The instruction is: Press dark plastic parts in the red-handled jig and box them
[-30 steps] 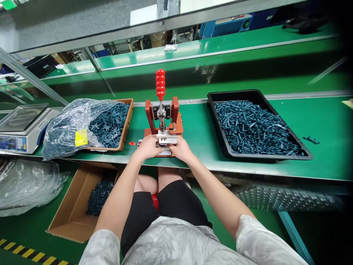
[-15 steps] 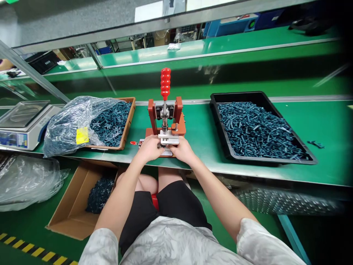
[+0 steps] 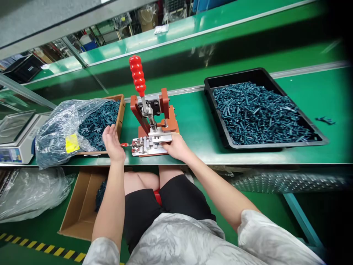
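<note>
One hidden hold: right hand (image 3: 176, 146) at the press (image 3: 151, 119), left hand (image 3: 113, 144) apart

From the head camera, the press stands on the green bench (image 3: 193, 132) between two trays, its red handle (image 3: 137, 75) upright with a tilt. The person's right hand is curled at the right end of a silver block (image 3: 162, 138); its fingertips are partly covered, so whether they are clamped on anything cannot be told. The left hand is raised and loosely open, fingers close together, overlapping the front corner of the brown tray (image 3: 120, 119); whether it touches the tray is unclear.

A clear bag (image 3: 52, 134) covers much of that tray's dark pieces (image 3: 99, 123). Similar pieces fill the black tray (image 3: 278, 146), too tangled to make out singly. The scale (image 3: 20, 138) is cut off at the left edge, the left forearm hides part of the carton (image 3: 79, 209), and the far right sinks into blackness
</note>
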Tool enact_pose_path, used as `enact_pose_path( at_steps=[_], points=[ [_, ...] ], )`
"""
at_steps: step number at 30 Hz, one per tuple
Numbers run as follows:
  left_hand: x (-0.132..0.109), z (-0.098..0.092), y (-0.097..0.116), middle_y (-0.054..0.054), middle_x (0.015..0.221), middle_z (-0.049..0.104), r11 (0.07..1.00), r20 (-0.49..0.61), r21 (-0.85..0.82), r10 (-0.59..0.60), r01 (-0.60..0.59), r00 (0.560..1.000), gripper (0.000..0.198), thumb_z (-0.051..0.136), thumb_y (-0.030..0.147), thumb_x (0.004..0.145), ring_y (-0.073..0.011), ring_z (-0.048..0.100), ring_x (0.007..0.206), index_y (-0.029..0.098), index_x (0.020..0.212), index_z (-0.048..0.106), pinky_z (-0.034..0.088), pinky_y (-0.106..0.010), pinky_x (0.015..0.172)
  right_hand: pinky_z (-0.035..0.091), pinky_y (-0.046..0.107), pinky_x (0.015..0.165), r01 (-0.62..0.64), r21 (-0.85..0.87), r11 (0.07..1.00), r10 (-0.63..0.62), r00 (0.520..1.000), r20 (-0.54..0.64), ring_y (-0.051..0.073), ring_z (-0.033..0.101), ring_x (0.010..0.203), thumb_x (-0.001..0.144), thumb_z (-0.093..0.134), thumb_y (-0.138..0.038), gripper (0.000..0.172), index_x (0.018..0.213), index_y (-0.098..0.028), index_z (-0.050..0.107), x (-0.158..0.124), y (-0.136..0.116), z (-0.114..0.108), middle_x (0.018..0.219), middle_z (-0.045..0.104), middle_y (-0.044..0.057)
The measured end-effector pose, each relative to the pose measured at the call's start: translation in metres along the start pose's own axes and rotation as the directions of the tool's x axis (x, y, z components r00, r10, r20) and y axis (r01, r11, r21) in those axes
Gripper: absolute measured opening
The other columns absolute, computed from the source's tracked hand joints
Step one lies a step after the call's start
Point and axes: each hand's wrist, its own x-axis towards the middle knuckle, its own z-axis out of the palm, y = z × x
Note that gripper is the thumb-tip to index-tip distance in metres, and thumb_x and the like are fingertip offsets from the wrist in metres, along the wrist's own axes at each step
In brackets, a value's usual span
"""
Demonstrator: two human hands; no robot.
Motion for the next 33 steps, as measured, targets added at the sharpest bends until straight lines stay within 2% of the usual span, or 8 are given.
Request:
enact_pose_path(
  at_steps=[4,7,13,17,21,25,28,33],
  points=[
    [-0.005,0.034,0.015,-0.017,0.141,0.062,0.97,0.434,0.213,0.011,-0.115,0.901,0.079,0.022,0.078,0.096,-0.0297,0.056,0.137,0.02,0.141,0.054,0.044,-0.046,0.116,0.054,0.038,0.095,0.02,0.018,1.0,-0.019,1.0,-0.012,0.027,0.069,0.103,0.084,0.064,-0.013,0.02,0.097,-0.02,0.077,-0.001,0.002,0.002,0.107,0.075,0.008],
    [-0.013,0.042,0.028,-0.02,0.138,0.064,0.925,0.531,0.33,-0.014,-0.191,0.847,0.087,0.018,0.079,0.095,-0.0337,0.06,0.13,0.015,0.145,0.05,0.047,-0.048,0.109,0.054,0.038,0.094,0.017,0.03,0.999,-0.016,1.0,-0.018,0.027,0.068,0.103,0.084,0.063,-0.015,0.022,0.1,-0.021,0.076,-0.004,0.004,0.0,0.106,0.074,0.008],
    [-0.016,0.032,0.019,-0.015,0.138,0.066,0.965,0.497,0.259,-0.088,-0.051,0.863,0.081,0.021,0.076,0.098,-0.0295,0.06,0.133,0.019,0.15,0.047,0.045,-0.044,0.113,0.057,0.036,0.081,-0.12,0.036,0.992,0.12,0.993,0.002,0.026,0.069,0.087,0.085,0.063,-0.019,0.016,0.096,-0.021,0.074,-0.006,0.012,-0.007,0.089,0.074,0.006],
    [0.002,0.037,0.027,-0.013,0.147,0.06,1.0,0.321,-0.001,-0.021,0.023,0.947,0.069,0.026,0.07,0.102,-0.0246,0.055,0.14,0.021,0.142,0.053,0.04,-0.041,0.122,0.058,0.033,0.079,-0.229,0.129,0.965,0.213,0.968,0.13,0.023,0.071,0.081,0.081,0.069,-0.019,0.017,0.097,-0.02,0.076,0.003,0.019,-0.009,0.088,0.077,0.002],
    [0.044,0.05,0.093,-0.007,0.151,0.056,0.961,0.2,-0.261,0.143,-0.088,0.969,0.059,0.044,0.067,0.099,-0.0238,0.051,0.145,0.026,0.141,0.051,0.039,-0.042,0.125,0.059,0.035,0.084,-0.249,0.184,0.951,0.216,0.959,0.183,0.024,0.074,0.09,0.08,0.071,-0.017,0.021,0.099,-0.019,0.077,0.009,0.022,-0.01,0.096,0.079,0.003],
    [0.071,0.064,0.177,-0.003,0.141,0.061,0.875,0.313,-0.46,0.316,-0.148,0.896,0.057,0.052,0.063,0.099,-0.0246,0.064,0.13,0.026,0.141,0.046,0.051,-0.046,0.114,0.059,0.036,0.086,-0.26,0.208,0.943,0.222,0.957,0.188,0.025,0.074,0.096,0.081,0.069,-0.017,0.023,0.102,-0.018,0.078,0.009,0.021,-0.01,0.101,0.08,0.004],
    [0.051,0.068,0.205,-0.001,0.102,0.065,0.877,0.316,-0.433,0.364,-0.208,0.876,0.04,0.043,0.054,0.105,-0.0218,0.073,0.101,0.025,0.13,0.055,0.061,-0.046,0.098,0.058,0.036,0.09,-0.258,0.24,0.936,0.216,0.958,0.186,0.026,0.074,0.1,0.08,0.067,-0.016,0.028,0.106,-0.019,0.078,0.007,0.017,-0.01,0.105,0.079,0.004],
    [-0.008,0.061,0.184,-0.003,0.092,0.059,0.893,0.142,-0.238,0.42,-0.381,0.896,0.024,0.05,0.054,0.101,-0.0238,0.069,0.1,0.031,0.099,0.056,0.061,-0.047,0.097,0.057,0.034,0.087,-0.231,0.177,0.957,0.204,0.966,0.16,0.029,0.073,0.097,0.077,0.064,-0.014,0.025,0.098,-0.017,0.078,0.005,0.007,-0.016,0.095,0.079,0.003]
  ],
)
